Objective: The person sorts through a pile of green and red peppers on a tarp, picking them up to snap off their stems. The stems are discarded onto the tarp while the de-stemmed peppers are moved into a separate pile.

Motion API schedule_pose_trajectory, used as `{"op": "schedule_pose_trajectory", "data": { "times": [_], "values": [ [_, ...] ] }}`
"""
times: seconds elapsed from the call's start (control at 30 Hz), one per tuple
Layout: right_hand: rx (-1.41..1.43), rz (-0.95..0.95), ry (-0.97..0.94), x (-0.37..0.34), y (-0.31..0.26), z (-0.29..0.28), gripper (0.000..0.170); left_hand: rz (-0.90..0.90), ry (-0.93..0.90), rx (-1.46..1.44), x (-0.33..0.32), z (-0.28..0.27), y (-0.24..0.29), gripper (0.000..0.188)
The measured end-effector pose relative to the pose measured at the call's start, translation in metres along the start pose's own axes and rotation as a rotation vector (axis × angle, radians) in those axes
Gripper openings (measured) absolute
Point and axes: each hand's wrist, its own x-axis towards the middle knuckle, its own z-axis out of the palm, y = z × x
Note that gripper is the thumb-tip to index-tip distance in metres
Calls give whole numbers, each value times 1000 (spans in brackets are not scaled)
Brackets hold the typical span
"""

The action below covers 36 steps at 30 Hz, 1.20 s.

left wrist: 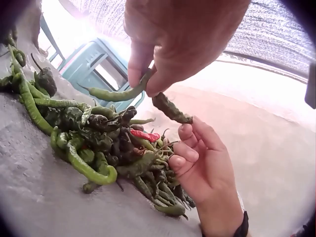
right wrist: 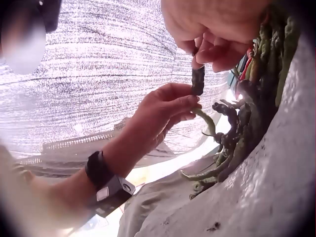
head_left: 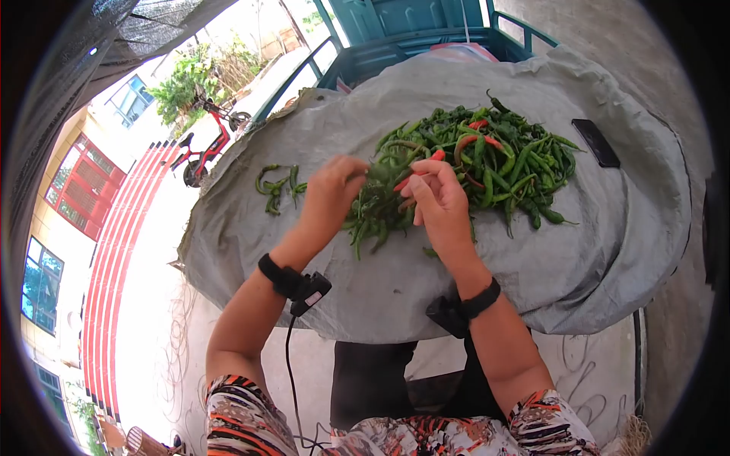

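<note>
My left hand [head_left: 332,191] pinches a light green chili pepper [left wrist: 112,94] between thumb and fingers. A dark, wrinkled chili pepper [left wrist: 170,108] stretches from these fingertips to those of my right hand [head_left: 442,201], which pinches its other end. In the right wrist view this dark pepper stands upright between the two hands, with the green one hanging below the left thumb. Both hands are over the near left part of a big heap of green chili peppers [head_left: 525,163], where a few red ones show. A small group of green peppers [head_left: 274,186] lies apart, left of my left hand.
A grey cloth [head_left: 319,296] covers the surface beneath the peppers. To the right of the heap lies a black phone [head_left: 596,143]. Behind rises the blue-green metal cart bed [head_left: 411,23]. A cable [head_left: 288,365] hangs from the left wrist camera.
</note>
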Motion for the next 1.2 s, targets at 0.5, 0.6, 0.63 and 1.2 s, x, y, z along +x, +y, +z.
{"op": "schedule_pose_trajectory", "data": {
  "times": [0.5,0.6,0.63,1.2],
  "values": [
    [-453,-18,-119,2,-4,-6,31,-339,-40,-817,-1,-3,34,29],
    [-592,2,-171,1,-8,-4,27,-356,-10,-872,-5,-5,36,27],
    [-645,26,-189,1,-17,-4,25,-362,12,-872,-6,-5,36,26],
    [-199,-134,209,14,1,-17,12,-107,-270,-153,-19,24,13,47]
  ]
}}
